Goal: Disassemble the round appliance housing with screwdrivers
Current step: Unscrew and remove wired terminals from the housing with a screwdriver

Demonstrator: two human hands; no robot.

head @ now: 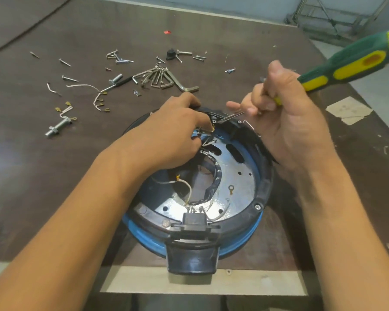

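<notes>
Housing lies on the counter at its near edge, open side up. I judge the step in hand to be freeing a wire terminal at the housing's far rim. My left hand rests there, its fingers pinching a thin wire. My right hand is clenched round the screwdriver, whose slim steel shaft slants down to a small fitting on that rim.

Next, the tip must seat square in the screw head and turn without slipping onto the wire. Whether it is seated I cannot tell. Another screw sits in the rim's near right side, not yet drawn.

The rim is matt black plastic over a glossy blue ring. Inside lies a shiny metal plate with slots and holes. The screwdriver handle is green with yellow insets. Beyond the housing lie loose screws and bent hex keys.
</notes>
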